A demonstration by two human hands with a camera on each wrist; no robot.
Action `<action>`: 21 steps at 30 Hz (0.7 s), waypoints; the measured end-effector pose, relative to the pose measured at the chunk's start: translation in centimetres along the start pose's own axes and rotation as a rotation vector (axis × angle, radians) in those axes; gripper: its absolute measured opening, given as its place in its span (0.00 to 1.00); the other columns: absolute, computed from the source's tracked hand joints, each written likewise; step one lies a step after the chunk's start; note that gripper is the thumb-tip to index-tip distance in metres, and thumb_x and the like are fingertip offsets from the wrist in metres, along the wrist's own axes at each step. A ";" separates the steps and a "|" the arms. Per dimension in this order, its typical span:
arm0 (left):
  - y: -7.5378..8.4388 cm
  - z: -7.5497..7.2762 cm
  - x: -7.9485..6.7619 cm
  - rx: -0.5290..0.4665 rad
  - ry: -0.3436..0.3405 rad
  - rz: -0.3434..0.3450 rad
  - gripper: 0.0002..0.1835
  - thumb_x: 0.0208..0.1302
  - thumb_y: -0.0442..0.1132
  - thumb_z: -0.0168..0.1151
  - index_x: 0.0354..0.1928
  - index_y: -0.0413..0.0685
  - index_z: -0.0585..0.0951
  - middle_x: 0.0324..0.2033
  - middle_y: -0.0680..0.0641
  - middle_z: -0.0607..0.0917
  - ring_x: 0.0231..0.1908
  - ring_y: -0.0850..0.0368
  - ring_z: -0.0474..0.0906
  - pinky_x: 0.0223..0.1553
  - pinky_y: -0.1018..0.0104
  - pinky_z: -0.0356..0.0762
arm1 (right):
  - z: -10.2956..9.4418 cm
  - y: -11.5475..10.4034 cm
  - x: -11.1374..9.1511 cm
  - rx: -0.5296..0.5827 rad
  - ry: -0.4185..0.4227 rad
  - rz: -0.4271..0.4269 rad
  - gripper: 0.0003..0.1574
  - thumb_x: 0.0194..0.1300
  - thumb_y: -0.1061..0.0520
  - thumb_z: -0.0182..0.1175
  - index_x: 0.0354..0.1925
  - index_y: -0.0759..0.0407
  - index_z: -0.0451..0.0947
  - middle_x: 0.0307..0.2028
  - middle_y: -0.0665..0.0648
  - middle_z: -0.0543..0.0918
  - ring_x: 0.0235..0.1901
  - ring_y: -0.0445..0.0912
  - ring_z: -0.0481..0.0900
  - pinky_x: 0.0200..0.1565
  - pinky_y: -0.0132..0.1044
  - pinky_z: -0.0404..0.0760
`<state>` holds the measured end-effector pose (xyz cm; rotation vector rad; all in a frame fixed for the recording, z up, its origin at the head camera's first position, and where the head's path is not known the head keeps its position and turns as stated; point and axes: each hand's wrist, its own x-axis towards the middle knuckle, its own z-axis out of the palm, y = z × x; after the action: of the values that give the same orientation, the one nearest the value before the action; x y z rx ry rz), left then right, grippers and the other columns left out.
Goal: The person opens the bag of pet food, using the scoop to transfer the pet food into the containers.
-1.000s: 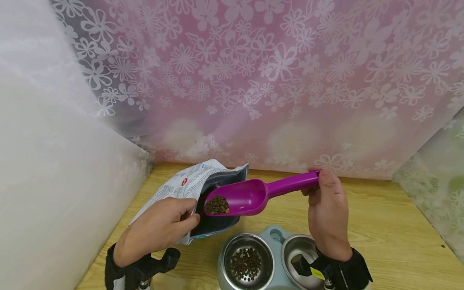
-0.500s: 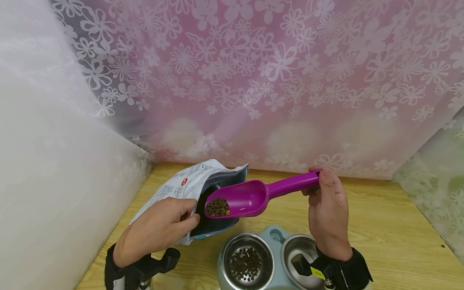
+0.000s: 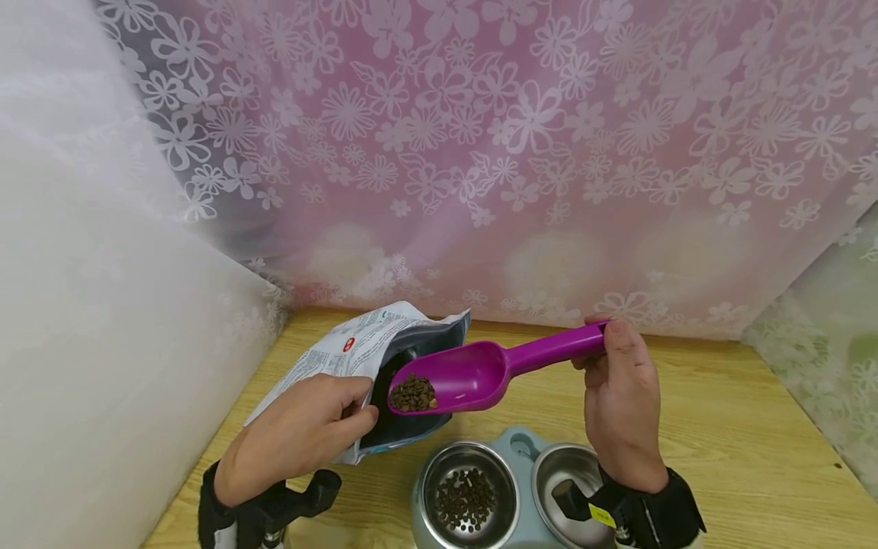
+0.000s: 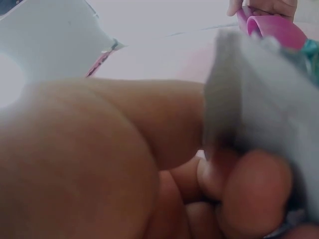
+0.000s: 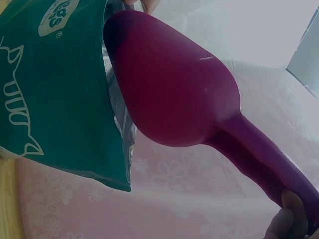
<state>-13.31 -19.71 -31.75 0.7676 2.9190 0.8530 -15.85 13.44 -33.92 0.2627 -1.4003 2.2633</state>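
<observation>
A purple scoop (image 3: 473,374) hangs level at the mouth of a white and green pet food bag (image 3: 357,343), its tip just inside the opening. Brown kibble (image 3: 413,393) lies in the front of the scoop. With thumb and fingers, my right hand (image 3: 623,404) grips the end of the scoop's handle. My left hand (image 3: 302,427) pinches the near edge of the bag's mouth and holds it apart. From below, the right wrist view shows the scoop's underside (image 5: 174,84) beside the bag's green face (image 5: 60,99). Inside the bag is dark.
A light blue double feeder (image 3: 517,457) stands in front on the wooden table (image 3: 741,427). Its left steel bowl (image 3: 507,476) has scattered kibble; my right wrist partly covers the right steel bowl (image 3: 572,465). A floral curtain (image 3: 480,191) hangs behind.
The scoop has shifted very slightly right and down, its kibble still in the tip. Both hands and the bag stay almost still.
</observation>
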 end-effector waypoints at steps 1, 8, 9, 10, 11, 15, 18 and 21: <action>0.0 0.0 0.0 -0.006 0.001 0.005 0.20 0.73 0.40 0.57 0.21 0.59 0.66 0.13 0.63 0.58 0.16 0.69 0.55 0.22 0.71 0.56 | -0.1 -0.1 0.0 -0.005 0.000 0.003 0.18 0.82 0.53 0.48 0.52 0.65 0.77 0.44 0.57 0.74 0.35 0.44 0.73 0.43 0.29 0.77; 0.1 0.3 0.0 -0.024 -0.012 0.009 0.19 0.74 0.40 0.57 0.21 0.57 0.66 0.13 0.63 0.59 0.16 0.68 0.56 0.22 0.71 0.56 | -0.8 -0.6 0.4 -0.038 -0.001 0.044 0.19 0.82 0.50 0.48 0.54 0.64 0.76 0.46 0.57 0.72 0.35 0.44 0.72 0.44 0.28 0.78; 0.1 0.3 0.0 -0.019 -0.014 0.001 0.19 0.74 0.40 0.57 0.22 0.58 0.67 0.14 0.63 0.59 0.16 0.68 0.57 0.22 0.71 0.56 | -0.9 -0.7 0.6 -0.044 -0.012 0.046 0.20 0.82 0.49 0.48 0.55 0.64 0.76 0.46 0.57 0.72 0.36 0.44 0.72 0.44 0.28 0.77; 0.1 0.4 0.0 -0.017 -0.018 -0.005 0.19 0.74 0.41 0.57 0.22 0.58 0.67 0.14 0.63 0.59 0.16 0.68 0.57 0.22 0.71 0.57 | -1.1 -0.8 0.7 -0.051 -0.021 0.046 0.21 0.82 0.49 0.48 0.55 0.64 0.75 0.47 0.57 0.71 0.36 0.44 0.71 0.44 0.28 0.77; 0.1 0.4 -0.1 -0.014 -0.019 -0.012 0.19 0.74 0.41 0.57 0.22 0.58 0.67 0.14 0.62 0.59 0.16 0.68 0.57 0.22 0.71 0.57 | -1.2 -0.9 0.9 -0.056 -0.036 0.045 0.22 0.82 0.48 0.48 0.56 0.65 0.75 0.47 0.57 0.71 0.37 0.44 0.71 0.44 0.28 0.77; -0.1 0.4 -0.3 -0.005 -0.008 -0.024 0.19 0.74 0.41 0.57 0.21 0.58 0.66 0.14 0.62 0.59 0.16 0.68 0.57 0.22 0.70 0.57 | -2.0 -1.3 1.6 -0.043 -0.085 0.039 0.26 0.82 0.46 0.49 0.57 0.68 0.71 0.47 0.57 0.71 0.38 0.44 0.72 0.45 0.28 0.78; -0.2 0.4 -0.6 -0.008 -0.005 -0.036 0.20 0.74 0.41 0.57 0.21 0.58 0.65 0.14 0.62 0.59 0.16 0.67 0.56 0.22 0.70 0.57 | -2.8 -1.5 2.1 -0.015 -0.115 0.055 0.25 0.81 0.45 0.49 0.57 0.66 0.70 0.47 0.56 0.71 0.39 0.44 0.72 0.46 0.28 0.78; -0.3 0.3 -0.8 -0.013 -0.006 -0.050 0.20 0.74 0.42 0.57 0.21 0.58 0.65 0.13 0.62 0.59 0.16 0.67 0.57 0.22 0.70 0.57 | -3.8 -1.7 2.5 0.032 -0.134 0.068 0.23 0.81 0.46 0.49 0.55 0.64 0.71 0.46 0.55 0.71 0.39 0.44 0.73 0.47 0.29 0.78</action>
<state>-12.71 -20.11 -32.27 0.6924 2.9110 0.8631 -16.88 18.15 -33.32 0.3892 -1.4613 2.3627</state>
